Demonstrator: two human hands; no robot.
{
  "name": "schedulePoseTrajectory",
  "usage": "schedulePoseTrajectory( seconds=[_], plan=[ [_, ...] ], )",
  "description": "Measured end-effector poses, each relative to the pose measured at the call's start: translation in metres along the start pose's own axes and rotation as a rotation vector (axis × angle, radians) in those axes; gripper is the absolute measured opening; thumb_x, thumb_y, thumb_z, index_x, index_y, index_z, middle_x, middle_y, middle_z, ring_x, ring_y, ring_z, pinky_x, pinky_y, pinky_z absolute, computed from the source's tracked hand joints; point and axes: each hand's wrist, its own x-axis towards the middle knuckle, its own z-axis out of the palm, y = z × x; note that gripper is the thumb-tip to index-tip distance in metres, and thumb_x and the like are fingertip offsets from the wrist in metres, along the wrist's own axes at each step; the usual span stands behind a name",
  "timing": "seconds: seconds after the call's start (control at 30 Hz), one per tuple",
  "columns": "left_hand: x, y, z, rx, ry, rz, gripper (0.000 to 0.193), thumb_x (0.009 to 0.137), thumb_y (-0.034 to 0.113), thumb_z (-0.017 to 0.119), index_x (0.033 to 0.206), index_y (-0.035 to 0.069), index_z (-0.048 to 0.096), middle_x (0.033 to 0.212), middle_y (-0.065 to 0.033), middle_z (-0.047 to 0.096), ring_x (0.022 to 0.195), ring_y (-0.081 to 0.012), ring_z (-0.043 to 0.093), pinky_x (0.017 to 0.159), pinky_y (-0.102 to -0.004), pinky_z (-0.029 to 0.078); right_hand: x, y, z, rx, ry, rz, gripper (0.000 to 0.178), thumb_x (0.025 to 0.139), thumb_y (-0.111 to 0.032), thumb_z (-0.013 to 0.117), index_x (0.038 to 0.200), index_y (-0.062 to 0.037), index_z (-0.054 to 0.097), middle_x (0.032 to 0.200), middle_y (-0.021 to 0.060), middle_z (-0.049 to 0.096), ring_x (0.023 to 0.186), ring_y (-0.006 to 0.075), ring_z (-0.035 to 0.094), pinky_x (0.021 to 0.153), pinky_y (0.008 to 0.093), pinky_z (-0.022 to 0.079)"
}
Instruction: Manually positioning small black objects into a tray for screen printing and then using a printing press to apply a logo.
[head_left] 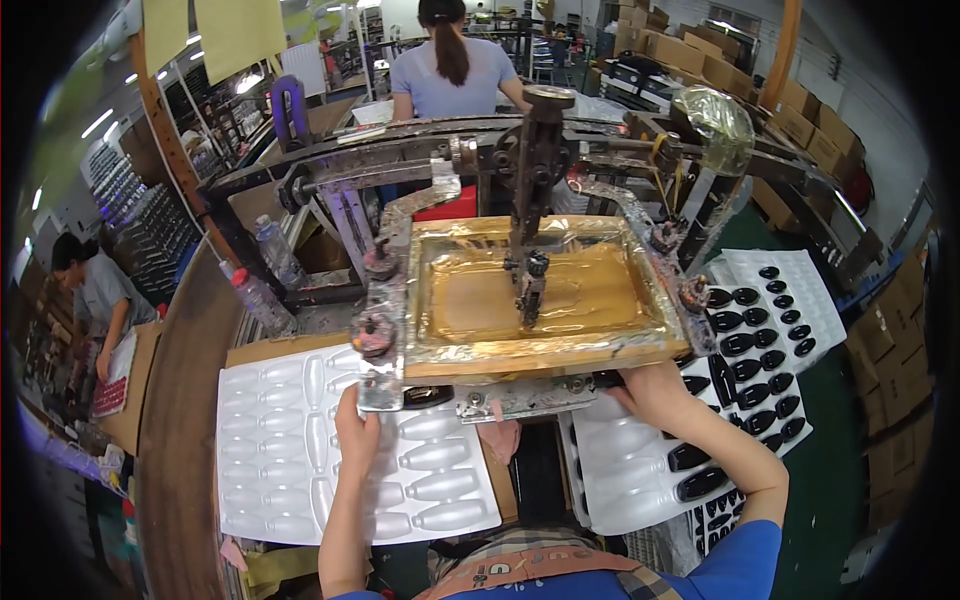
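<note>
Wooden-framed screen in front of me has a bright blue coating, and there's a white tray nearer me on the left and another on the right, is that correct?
Not quite: the coating on the wooden-framed screen is golden-brown, not blue, as the head view shows. The left white tray and right white tray do lie nearer you.

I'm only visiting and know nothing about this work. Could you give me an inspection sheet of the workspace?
Surface: brown bench; cardboard under the left white tray.
Things: wooden frame holding golden-brown ink; black pieces on the right white tray.
Clutter: clear bottles, pink cloth.
Grip: left hand beside the frame's near-left corner; right hand below its near-right side, fingers partly hidden.
Cables: none clearly identifiable.
Surroundings: two co-workers, cardboard boxes.
</note>
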Motion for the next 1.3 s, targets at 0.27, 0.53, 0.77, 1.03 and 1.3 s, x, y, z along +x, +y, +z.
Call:
schedulePoseTrajectory(
  seconds=[0.27, 0.53, 0.77, 1.03, 1.3],
  plan=[
    [0.021, 0.086, -0.01, -0.115, -0.07, 0.39, 0.027, 0.076, 0.005, 0.051, 0.102, -0.001, 0.055, 0.098, -0.0182, 0.058, 0.093, -0.0314, 0.055, 0.081, -0.0352, 0.04, -0.016, 0.0, -0.039, 0.46, 0.095, 0.364, 0.049, 0.065, -0.016, 0.071, 0.104, -0.0032, 0.045, 0.079, 0.0155, 0.058, 0.055, 0.0282, 0.056, 0.054, 0.033, 0.045],
    [0.046, 0.101, 0.042, -0.134, -0.202, 0.526, 0.021, 0.078, 0.008, 0.054, 0.097, -0.001, 0.059, 0.091, -0.0109, 0.061, 0.083, -0.0223, 0.057, 0.078, -0.0285, 0.043, -0.016, 0.0, -0.051, 0.705, 0.114, 0.141, 0.062, 0.06, -0.006, 0.072, 0.116, -0.0037, 0.047, 0.121, 0.0081, 0.042, 0.093, 0.0139, 0.049, 0.066, 0.0235, 0.043],
    [0.069, 0.106, 0.033, -0.489, -0.286, 0.314, 0.021, 0.079, 0.01, 0.055, 0.097, -0.001, 0.059, 0.091, -0.0087, 0.061, 0.083, -0.018, 0.057, 0.077, -0.0265, 0.043, 0.016, -0.008, -0.027, 0.685, 0.087, 0.181, 0.055, 0.07, -0.023, 0.07, 0.116, -0.0029, 0.047, 0.112, 0.0093, 0.052, 0.101, 0.0209, 0.05, 0.082, 0.0295, 0.039],
    [0.074, 0.099, 0.016, -0.811, -0.235, 0.092, 0.02, 0.082, 0.012, 0.057, 0.097, -0.001, 0.06, 0.091, -0.0033, 0.06, 0.082, -0.0081, 0.054, 0.073, -0.0211, 0.043, 0.074, -0.04, 0.003, 0.773, -0.222, -0.009, 0.06, 0.079, -0.046, 0.055, 0.123, -0.0081, 0.042, 0.124, 0.0093, 0.045, 0.114, 0.0221, 0.042, 0.095, 0.0309, 0.033],
    [-0.032, 0.018, -0.022, -0.623, 0.043, -0.255, 0.016, 0.083, 0.013, 0.057, 0.086, -0.002, 0.06, 0.071, -0.0019, 0.057, 0.063, -0.0074, 0.052, 0.06, -0.0195, 0.042, 0.079, -0.061, -0.026, 0.499, -0.361, 0.034, 0.058, 0.078, -0.053, 0.053, 0.113, -0.0064, 0.051, 0.11, 0.0157, 0.054, 0.101, 0.0294, 0.051, 0.089, 0.0338, 0.038]
  ],
)
